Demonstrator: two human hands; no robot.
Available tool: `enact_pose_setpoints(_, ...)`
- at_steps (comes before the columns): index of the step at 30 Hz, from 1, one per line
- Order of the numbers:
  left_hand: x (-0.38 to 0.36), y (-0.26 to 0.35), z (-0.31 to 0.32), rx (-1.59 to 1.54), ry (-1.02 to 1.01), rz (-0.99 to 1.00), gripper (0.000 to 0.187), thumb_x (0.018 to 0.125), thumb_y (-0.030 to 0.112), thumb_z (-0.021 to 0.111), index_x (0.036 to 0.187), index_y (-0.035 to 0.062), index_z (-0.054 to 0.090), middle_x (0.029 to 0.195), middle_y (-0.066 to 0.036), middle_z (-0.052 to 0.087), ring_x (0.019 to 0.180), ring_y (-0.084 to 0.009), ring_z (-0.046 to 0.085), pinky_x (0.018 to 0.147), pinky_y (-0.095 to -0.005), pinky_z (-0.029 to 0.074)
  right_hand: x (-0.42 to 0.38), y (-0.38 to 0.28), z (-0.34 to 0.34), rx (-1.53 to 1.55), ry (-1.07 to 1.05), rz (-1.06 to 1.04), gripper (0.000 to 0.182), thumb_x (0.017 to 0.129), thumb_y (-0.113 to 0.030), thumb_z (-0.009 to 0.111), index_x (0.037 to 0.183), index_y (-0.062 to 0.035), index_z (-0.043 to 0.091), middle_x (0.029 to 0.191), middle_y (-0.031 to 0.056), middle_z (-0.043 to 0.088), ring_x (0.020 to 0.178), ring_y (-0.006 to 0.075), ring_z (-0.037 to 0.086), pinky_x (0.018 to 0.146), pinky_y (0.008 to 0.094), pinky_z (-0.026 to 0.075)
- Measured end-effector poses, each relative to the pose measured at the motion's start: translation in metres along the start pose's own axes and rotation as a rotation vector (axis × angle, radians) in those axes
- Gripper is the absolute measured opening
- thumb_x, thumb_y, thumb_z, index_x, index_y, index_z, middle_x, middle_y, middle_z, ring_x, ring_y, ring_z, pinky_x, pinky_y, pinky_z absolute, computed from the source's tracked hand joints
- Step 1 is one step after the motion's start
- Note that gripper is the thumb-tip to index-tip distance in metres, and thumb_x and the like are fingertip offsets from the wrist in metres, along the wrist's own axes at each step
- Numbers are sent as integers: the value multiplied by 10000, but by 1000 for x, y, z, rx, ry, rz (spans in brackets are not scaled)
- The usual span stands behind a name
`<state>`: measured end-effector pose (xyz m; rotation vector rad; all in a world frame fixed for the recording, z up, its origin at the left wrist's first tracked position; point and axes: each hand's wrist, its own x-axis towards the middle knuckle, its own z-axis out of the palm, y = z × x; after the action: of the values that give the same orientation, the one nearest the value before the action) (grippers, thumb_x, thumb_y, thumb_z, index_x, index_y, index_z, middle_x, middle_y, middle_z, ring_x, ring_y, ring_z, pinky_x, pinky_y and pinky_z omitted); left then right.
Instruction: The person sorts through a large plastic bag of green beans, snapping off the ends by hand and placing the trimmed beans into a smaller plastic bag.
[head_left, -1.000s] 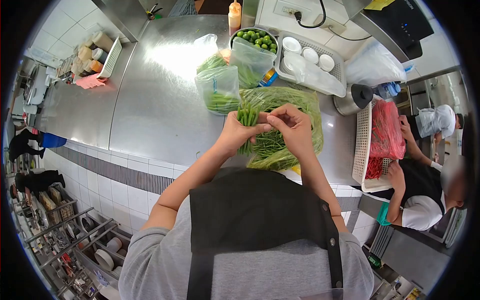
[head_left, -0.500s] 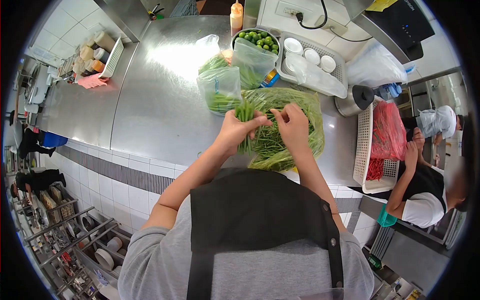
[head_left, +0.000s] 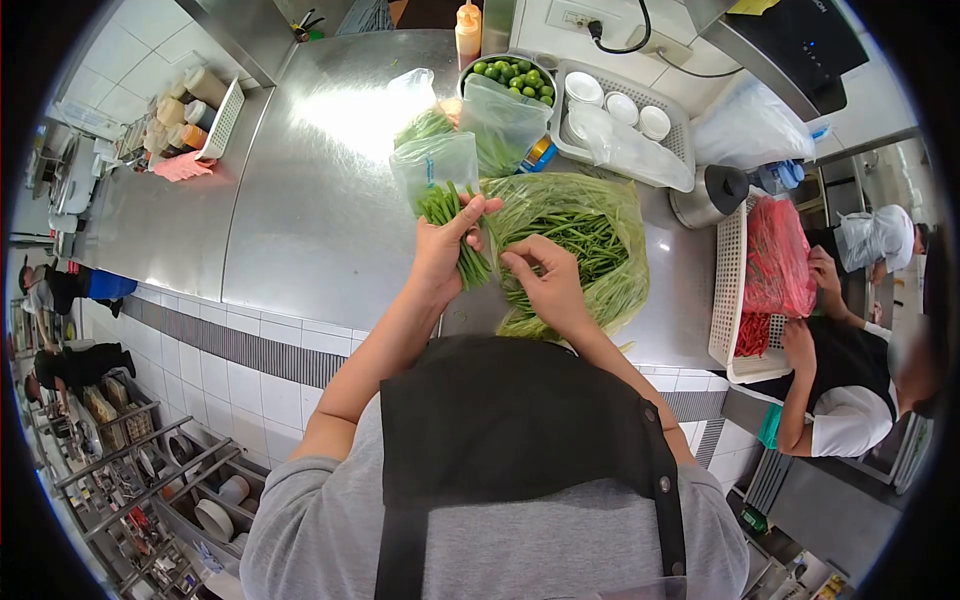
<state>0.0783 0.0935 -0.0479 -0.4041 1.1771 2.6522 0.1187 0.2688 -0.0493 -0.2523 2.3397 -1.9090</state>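
A bunch of long green beans (head_left: pixel 472 265) is wrapped in the fingers of my left hand (head_left: pixel 437 250), its upper ends in front of a clear bag (head_left: pixel 450 160). My right hand (head_left: pixel 556 290) is at the left side of a large open plastic bag (head_left: pixel 625 215) full of green beans (head_left: pixel 590 238). Its thumb and forefinger come together in a pinch; whatever they hold, if anything, is too small to make out. Two more clear bags with green contents, one of them a bag (head_left: pixel 505 125) by the limes, lie behind my left hand.
Behind the bags stand a bowl of limes (head_left: pixel 515 75), a sauce bottle (head_left: pixel 468 35) and a basket (head_left: pixel 680 130) with white cups. To the right are a metal jug (head_left: pixel 705 198) and a crate (head_left: pixel 727 290) of red chillies, where another person's hands (head_left: pixel 800 340) work. Steel counter (head_left: pixel 300 220) extends left.
My left hand has moved left and slightly down with the beans, which now tilt. My right hand has moved left and down, from over the beans to the bag's near left side.
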Motion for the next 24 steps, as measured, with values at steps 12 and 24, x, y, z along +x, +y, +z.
enact_pose_setpoints(12, 5, -4, -22, -138, 66, -186, 190, 961, 174, 703, 1090, 67, 612, 970, -89, 728, 697, -96, 620, 597, -234, 533, 25, 5, -54, -733, 52, 167, 242, 845, -251, 781, 823, -22, 707, 790, 154, 637, 755, 299, 627, 717, 378, 510)
enact_pose_setpoints(24, 5, -20, -32, -196, 14, -274, 175, 937, 181, 746, 961, 88, 600, 914, -68, 690, 648, -74, 597, 580, -233, 513, -7, 84, 2, -840, -230, -42, 186, 867, -62, 612, 1041, -53, 677, 1005, 134, 662, 901, 366, 669, 773, 459, 540)
